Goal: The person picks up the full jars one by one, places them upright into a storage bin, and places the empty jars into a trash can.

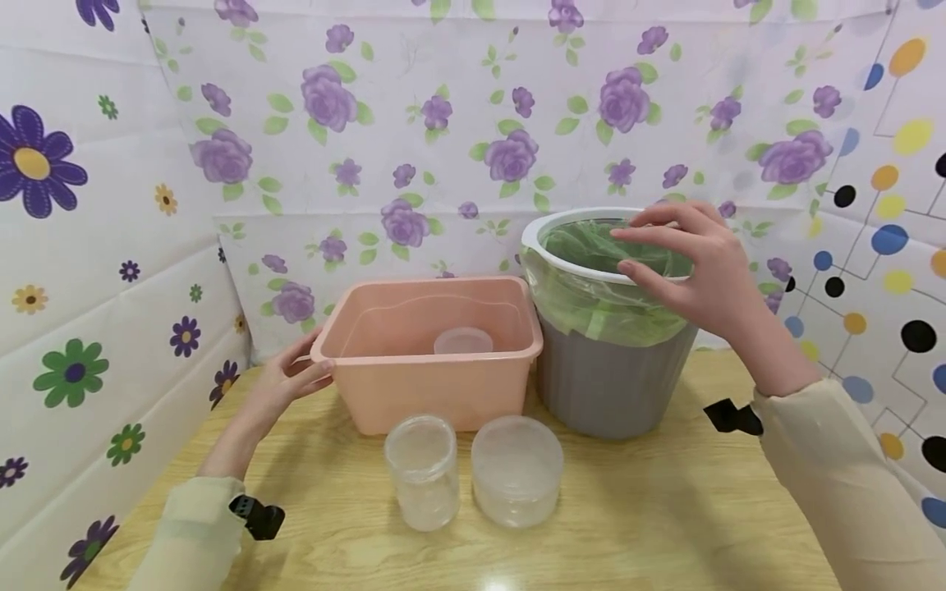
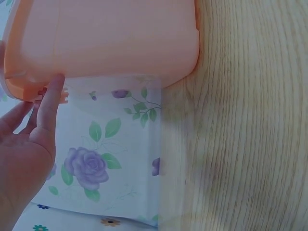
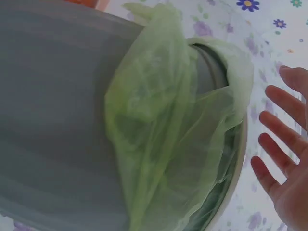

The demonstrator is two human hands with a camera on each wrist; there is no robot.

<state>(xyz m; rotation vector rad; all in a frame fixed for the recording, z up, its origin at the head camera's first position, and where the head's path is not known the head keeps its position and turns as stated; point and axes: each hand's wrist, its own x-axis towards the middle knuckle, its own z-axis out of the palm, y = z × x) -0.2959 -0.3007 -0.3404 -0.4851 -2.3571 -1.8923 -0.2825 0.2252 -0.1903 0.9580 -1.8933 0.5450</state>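
Currently my left hand (image 1: 284, 384) touches the pink basin (image 1: 432, 353) rim, fingers straight, grip released. Right hand (image 1: 691, 267) hovers open over the lined grey bin (image 1: 609, 377); next, likely, settling on its rim.

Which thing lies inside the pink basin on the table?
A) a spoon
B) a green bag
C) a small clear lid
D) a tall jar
C: in the head view a small clear lid rests on the bottom of the pink basin, while the green bag lines the grey bin and the jar stands on the table in front.
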